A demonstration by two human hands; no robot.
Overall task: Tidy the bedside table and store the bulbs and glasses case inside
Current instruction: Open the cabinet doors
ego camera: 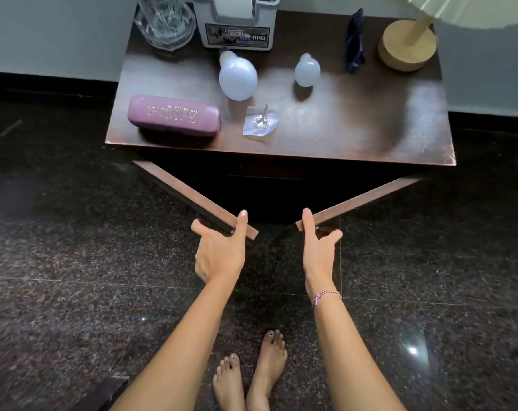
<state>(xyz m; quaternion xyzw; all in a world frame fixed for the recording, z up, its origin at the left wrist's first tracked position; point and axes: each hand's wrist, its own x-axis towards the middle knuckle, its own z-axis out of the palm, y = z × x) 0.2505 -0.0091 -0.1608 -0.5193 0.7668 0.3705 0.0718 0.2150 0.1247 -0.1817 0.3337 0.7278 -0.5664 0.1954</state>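
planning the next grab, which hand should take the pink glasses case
Left, probably. The left hand holds the left door on the same side as the glasses case; the right hand, on the right door, would reach across.

- Bedside table (355,134): dark brown top with pale glare patches.
- Left door (189,194) and right door (364,197): mid-brown edges.
- Glasses case (174,115), near left: mauve with gold lettering.
- Large bulb (237,77) and small bulb (307,70): frosted white.
- Lamp base (406,46), far right: tan.
- Lampshade (471,10): cream, pleated.
- Floor (73,262): black stone with a fine grey-pink speckle.
- Wall (59,34): pale grey.
- Bracelet (327,295): pink and white.
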